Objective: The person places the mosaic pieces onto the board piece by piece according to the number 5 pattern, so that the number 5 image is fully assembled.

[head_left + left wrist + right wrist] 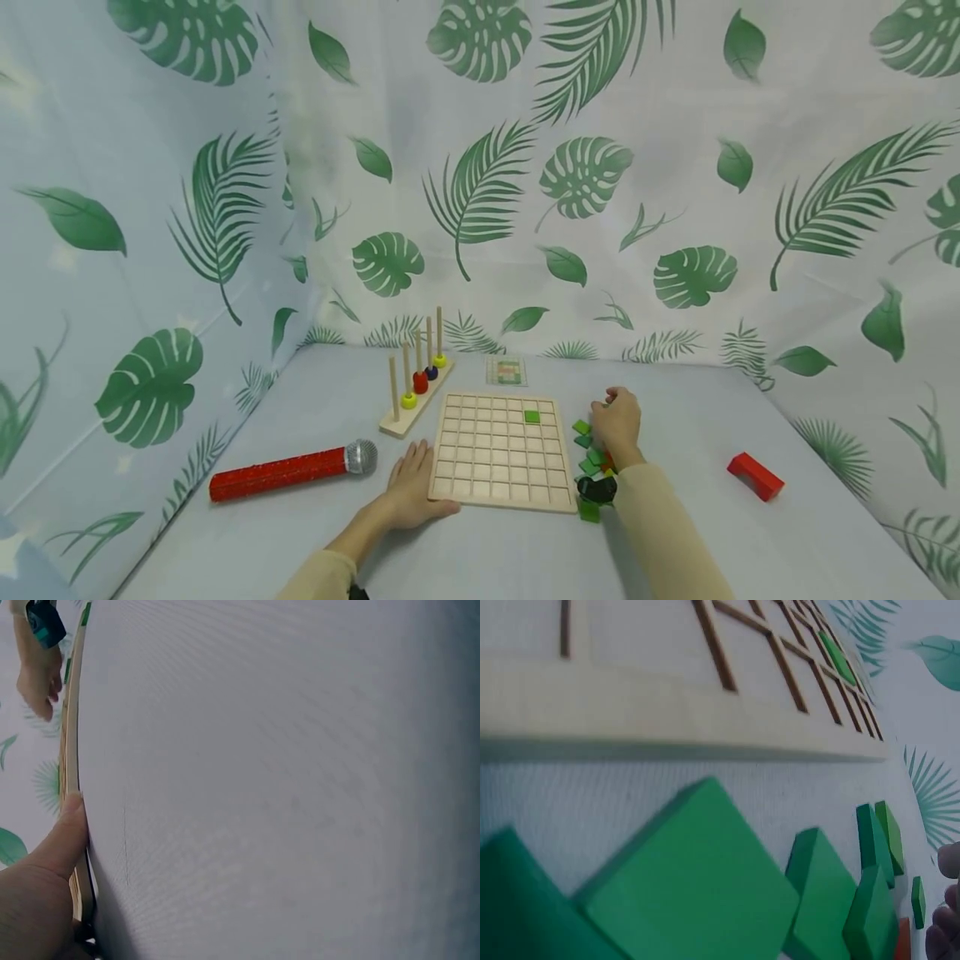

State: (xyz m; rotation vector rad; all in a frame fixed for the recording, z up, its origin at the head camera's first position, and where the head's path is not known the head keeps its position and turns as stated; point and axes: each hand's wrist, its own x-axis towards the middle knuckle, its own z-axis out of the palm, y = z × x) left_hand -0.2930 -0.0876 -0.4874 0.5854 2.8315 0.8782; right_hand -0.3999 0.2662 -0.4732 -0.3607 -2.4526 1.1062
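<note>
Touching hand, left: we see the left hand (411,492) released, palm down, its fingers extended beside the grid board's left edge and its thumb on the near edge.
Right hand: we find the right hand (618,425) with bent fingers at the far end of the loose tiles; we cannot tell whether it grasps anything.
Grid board: we locate the wooden grid board (498,457) flat on the table (480,554), between the hands.
Seated tile: we note one green tile (532,417) in a cell near the far right corner.
Loose tiles: we observe green square tiles (589,511) just beside the board's right edge, several tilted against one another.
Pattern card: we see a pattern card (507,372) beyond the board.
Peg rack: we place the peg rack (403,423) at far left, bearing yellow, red and dark blue beads.
Microphone: we see a red-handled microphone (292,473) left of the left hand.
Arch block: we find a red arch block (755,477) well apart, at right.
</note>
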